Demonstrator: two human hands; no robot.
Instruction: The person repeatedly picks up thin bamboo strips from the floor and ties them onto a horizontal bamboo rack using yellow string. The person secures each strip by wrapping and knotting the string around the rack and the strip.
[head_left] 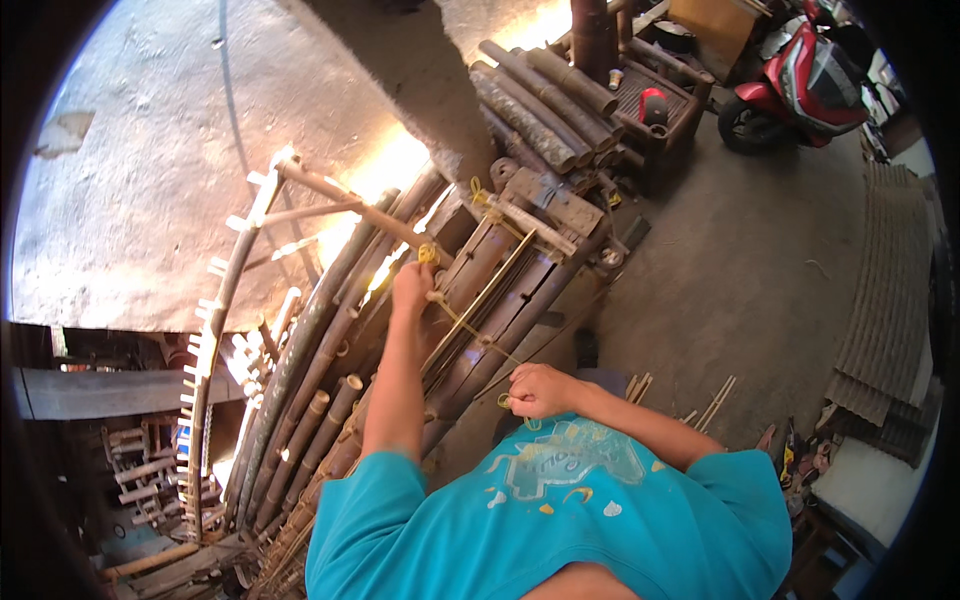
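A thin yellow cord runs taut between my two hands, across long split bamboo poles. My left hand is reached out and closed on the cord, with a yellow bundle of it at the fingertips. Close to my chest, my right hand is curled into a fist round the other part of the cord, and a yellow loop hangs from its fingers. Another yellow tie sits at the far end of the poles, by a short pale crosspiece.
A curved bamboo frame with pegs leans at the left, beside upright bamboo poles. Thick cut bamboo is stacked at the back. A red motor scooter stands far right, above corrugated sheets along the right side.
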